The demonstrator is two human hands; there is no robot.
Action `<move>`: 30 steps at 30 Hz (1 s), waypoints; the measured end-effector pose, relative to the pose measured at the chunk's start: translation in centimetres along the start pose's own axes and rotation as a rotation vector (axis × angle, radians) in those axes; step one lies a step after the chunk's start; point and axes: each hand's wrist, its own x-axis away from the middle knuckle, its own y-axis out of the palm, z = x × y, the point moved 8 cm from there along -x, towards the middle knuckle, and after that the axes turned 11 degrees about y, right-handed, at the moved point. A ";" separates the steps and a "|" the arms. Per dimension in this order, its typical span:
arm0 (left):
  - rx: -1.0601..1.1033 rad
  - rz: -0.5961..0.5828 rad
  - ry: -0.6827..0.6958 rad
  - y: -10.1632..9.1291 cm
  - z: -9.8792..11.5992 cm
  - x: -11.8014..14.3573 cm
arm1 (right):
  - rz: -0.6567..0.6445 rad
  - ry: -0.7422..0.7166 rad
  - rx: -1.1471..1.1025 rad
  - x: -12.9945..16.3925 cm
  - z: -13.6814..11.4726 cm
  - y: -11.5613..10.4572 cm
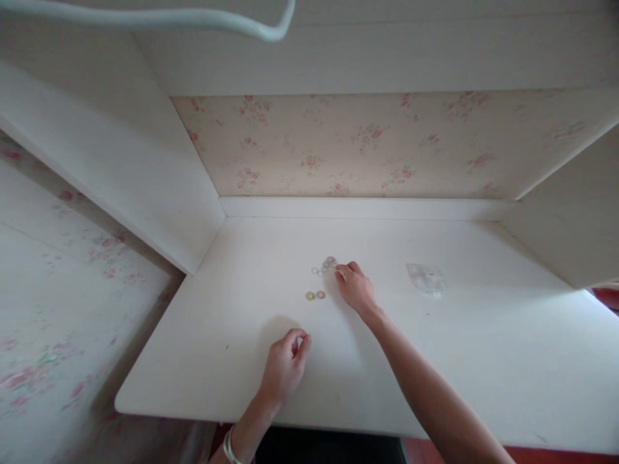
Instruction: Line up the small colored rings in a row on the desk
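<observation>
My right hand [356,288] reaches to a small cluster of thin clear and silvery rings [329,263] on the white desk. Its thumb and fingers are pinched, and a pale curved edge, seemingly of a small ring [340,274], shows at the fingertips. Just nearer to me lie a yellowish ring [310,296] and a pinkish-brown ring [320,295], side by side. My left hand [286,364] hovers over or rests on the desk below them, thumb and forefinger tips together. Whatever is between those tips, if anything, is too small to make out.
A clear plastic bag [427,280] lies to the right on the desk [193,348]. White side panels [159,180] and a low back ledge [367,207] bound the desk. A white cable or tube [193,18] hangs across the top left, under an overhead shelf.
</observation>
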 end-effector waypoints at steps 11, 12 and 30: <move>0.051 0.060 -0.020 -0.2 -0.6 0.4 | -0.147 -0.060 0.325 -2.7 -1.0 3.1; 0.051 0.057 -0.018 -0.2 -0.6 0.4 | -0.160 -0.068 0.331 -2.8 -1.0 3.3; 0.001 0.025 0.056 0.3 -0.4 0.2 | -0.236 -0.354 0.142 5.5 -3.8 1.7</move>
